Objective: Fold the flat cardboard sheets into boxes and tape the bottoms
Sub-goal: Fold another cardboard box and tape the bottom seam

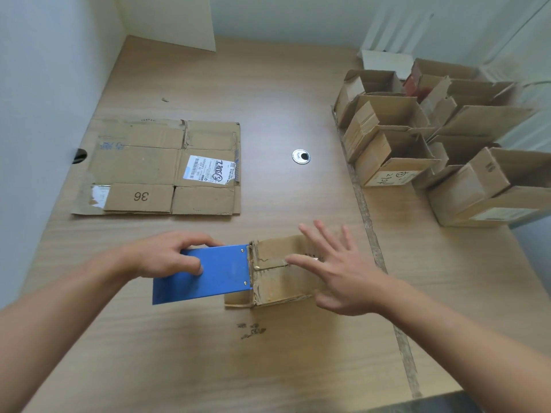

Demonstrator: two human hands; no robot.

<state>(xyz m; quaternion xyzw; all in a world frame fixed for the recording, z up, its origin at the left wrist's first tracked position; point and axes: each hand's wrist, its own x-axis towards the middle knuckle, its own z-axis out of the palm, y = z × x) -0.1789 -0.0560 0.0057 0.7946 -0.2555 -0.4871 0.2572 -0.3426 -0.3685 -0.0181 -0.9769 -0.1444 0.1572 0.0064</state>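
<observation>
Sheets (161, 168) lie flat at the far left of the counter (268, 368), not yet folded. Left hand (167, 254) grips the blue dispenser (214, 272), whose front edge sits at the left end of the box (277, 281), right on the seam. That box stands bottom-up mid-counter, flaps closed. Right hand (337, 275) is spread and relaxed over the flaps, holding nothing; whether it touches them is hard to tell. This looks like the taping step. Next move calls for pressing the flaps flat and drawing the dispenser along the seam. Finished boxes (417, 138) crowd the far right.
</observation>
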